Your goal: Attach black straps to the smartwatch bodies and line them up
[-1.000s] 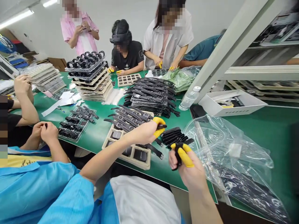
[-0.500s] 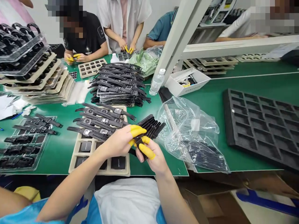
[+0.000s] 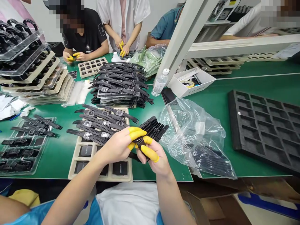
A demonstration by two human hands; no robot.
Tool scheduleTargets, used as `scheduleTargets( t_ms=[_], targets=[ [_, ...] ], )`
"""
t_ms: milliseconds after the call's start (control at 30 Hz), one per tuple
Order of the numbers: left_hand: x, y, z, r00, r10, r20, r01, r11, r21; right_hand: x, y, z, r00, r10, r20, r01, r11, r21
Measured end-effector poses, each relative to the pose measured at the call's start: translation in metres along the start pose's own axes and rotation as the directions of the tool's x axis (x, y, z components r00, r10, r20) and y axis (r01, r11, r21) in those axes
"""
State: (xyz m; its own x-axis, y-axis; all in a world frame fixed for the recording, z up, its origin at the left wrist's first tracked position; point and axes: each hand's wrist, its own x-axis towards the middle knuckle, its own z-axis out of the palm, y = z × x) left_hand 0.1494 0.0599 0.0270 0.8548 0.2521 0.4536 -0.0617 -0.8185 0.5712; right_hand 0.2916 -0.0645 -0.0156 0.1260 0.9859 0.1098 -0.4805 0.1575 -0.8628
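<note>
My left hand [image 3: 118, 143] and my right hand [image 3: 158, 157], both with yellow finger cots, meet over the table's near part. Between their fingertips is a dark smartwatch [image 3: 140, 143] with a black strap, partly covered by the fingers. My left fingers pinch it from above, and my right fingers grip the strap side. Just beyond lies a fanned bunch of black watch straps [image 3: 156, 128]. To the left, watches with straps [image 3: 105, 123] lie across a beige compartment tray [image 3: 71, 165], whose front cells hold dark square pieces.
A clear plastic bag [image 3: 195, 125] with black straps lies right of my hands, near a black foam tray [image 3: 253, 125]. Behind are stacked strapped watches [image 3: 119, 82], a water bottle [image 3: 160, 82] and a white box [image 3: 191, 87]. Tall tray stacks [image 3: 30, 81] stand left. Co-workers sit and stand opposite.
The view has shifted slightly. My hands stay together on the smartwatch with almost the same grip. Across the table, a standing co-worker's hands have moved a little.
</note>
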Motion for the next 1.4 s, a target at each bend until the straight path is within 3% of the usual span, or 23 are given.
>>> scheduleTargets(
  t_ms=[167,400,533,767,1000,1233,1400],
  targets=[
    [0.0,0.0,-0.002,1.0,0.003,-0.015,-0.003,1.0,0.028,0.004,0.001,0.003,0.999,0.034,0.016,-0.034,0.999,-0.001],
    [0.0,0.004,0.005,0.998,-0.019,-0.062,0.02,1.0,0.018,0.001,0.005,0.008,0.994,0.024,-0.102,-0.01,0.99,0.139],
    [0.001,0.005,0.008,0.998,-0.014,-0.061,0.02,0.995,0.103,0.001,0.0,0.012,0.989,0.067,-0.131,-0.034,0.97,0.242],
    [0.005,0.013,-0.002,1.0,-0.004,0.024,0.003,0.999,0.052,0.001,-0.009,0.013,0.977,0.158,-0.146,-0.104,0.941,0.322],
    [-0.001,0.01,0.003,0.992,-0.049,0.117,0.017,0.965,0.261,-0.003,-0.014,0.01,0.96,0.198,-0.199,-0.145,0.957,0.253],
    [0.0,0.011,-0.001,0.993,-0.06,0.101,0.039,0.979,0.203,-0.006,-0.008,0.009,0.959,0.186,-0.214,-0.148,0.972,0.182],
    [0.0,0.01,-0.002,0.997,-0.024,0.074,0.023,1.0,0.02,-0.007,-0.007,0.008,0.974,0.133,-0.186,-0.11,0.986,0.129]
  ],
)
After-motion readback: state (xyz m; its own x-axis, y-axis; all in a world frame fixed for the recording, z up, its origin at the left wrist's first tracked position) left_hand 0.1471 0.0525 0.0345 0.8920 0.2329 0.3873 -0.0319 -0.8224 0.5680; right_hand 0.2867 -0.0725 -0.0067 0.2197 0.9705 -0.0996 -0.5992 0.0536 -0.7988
